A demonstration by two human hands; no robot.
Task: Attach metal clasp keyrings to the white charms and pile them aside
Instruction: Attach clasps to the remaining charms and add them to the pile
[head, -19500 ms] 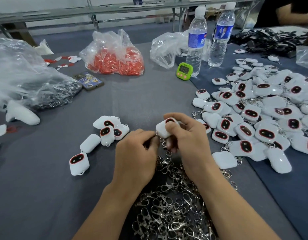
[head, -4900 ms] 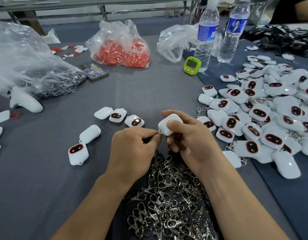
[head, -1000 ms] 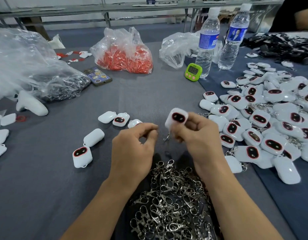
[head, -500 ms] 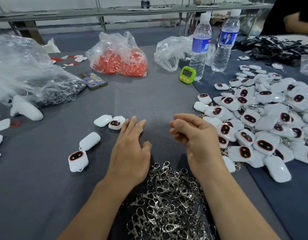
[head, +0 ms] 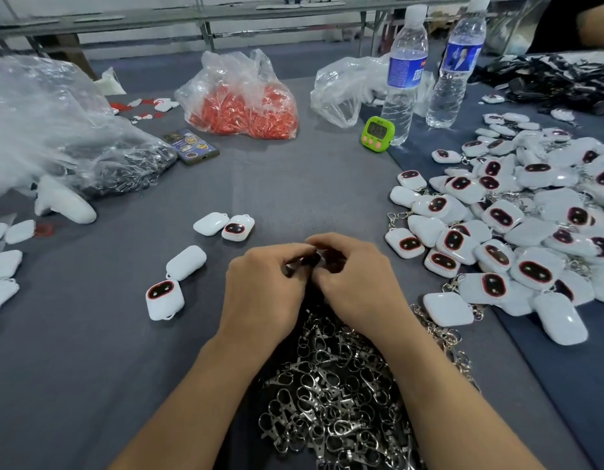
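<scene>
My left hand (head: 259, 290) and my right hand (head: 358, 283) meet fingertip to fingertip at the table's middle. Both curl round a small white charm (head: 313, 258), of which only a dark patch shows between the fingers. Whether a clasp is in either hand is hidden. A heap of metal clasp keyrings (head: 331, 385) lies just below the hands, between my forearms. On the right spreads a big pile of white charms with keyrings attached (head: 514, 232). Loose charms lie to the left (head: 165, 298) (head: 186, 261) (head: 210, 223) (head: 237, 227).
At the back stand a bag of red parts (head: 243, 103), a phone (head: 191, 146), a green timer (head: 377, 129), two water bottles (head: 404, 69) and a crumpled clear bag (head: 348, 86). A large plastic bag (head: 56, 130) fills the far left. Another person (head: 578, 25) sits far right.
The finished charm left my right hand for the pile. My left hand reached out flat over a loose charm, took it and brought it back; both hands now close together on it.
</scene>
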